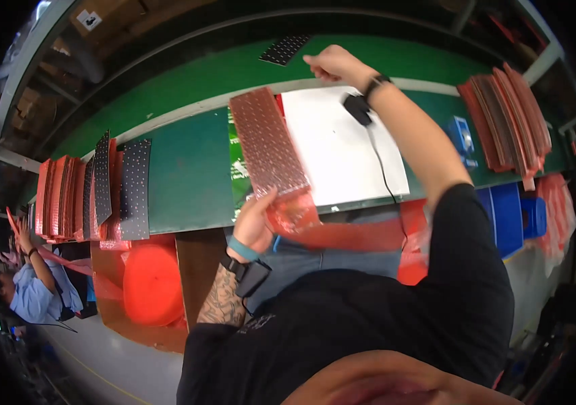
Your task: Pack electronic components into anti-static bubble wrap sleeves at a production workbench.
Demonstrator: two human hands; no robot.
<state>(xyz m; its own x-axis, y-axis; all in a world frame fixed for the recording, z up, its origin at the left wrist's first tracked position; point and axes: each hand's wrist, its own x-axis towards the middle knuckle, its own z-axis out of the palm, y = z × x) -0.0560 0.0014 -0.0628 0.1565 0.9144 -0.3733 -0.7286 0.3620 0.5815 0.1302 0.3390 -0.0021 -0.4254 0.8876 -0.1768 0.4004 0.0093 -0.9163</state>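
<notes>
My left hand (pixel 254 226) is closed on the near end of a red bubble-wrap bag (pixel 296 210). Through its film shows a dark panel with pale dots (pixel 271 145), lying across the bench. Beyond the bench my right hand (pixel 334 65) reaches over the green conveyor belt. One finger juts out from the others, which are loosely bent, and nothing shows between them. Just left of its fingertips, without touching, a black panel with white marks (pixel 285 50) lies on the belt. Both wrists carry black straps with small boxes and cables.
Wrapped panels (pixel 62 199) stand upright at the left, beside bare dotted black panels (pixel 135 189). Another wrapped stack (pixel 504 121) stands at the right, near a small blue box (pixel 462 137). Below are a red roll (pixel 153 283) in a carton and blue bins (pixel 505 214). A co-worker (pixel 45 290) works far left.
</notes>
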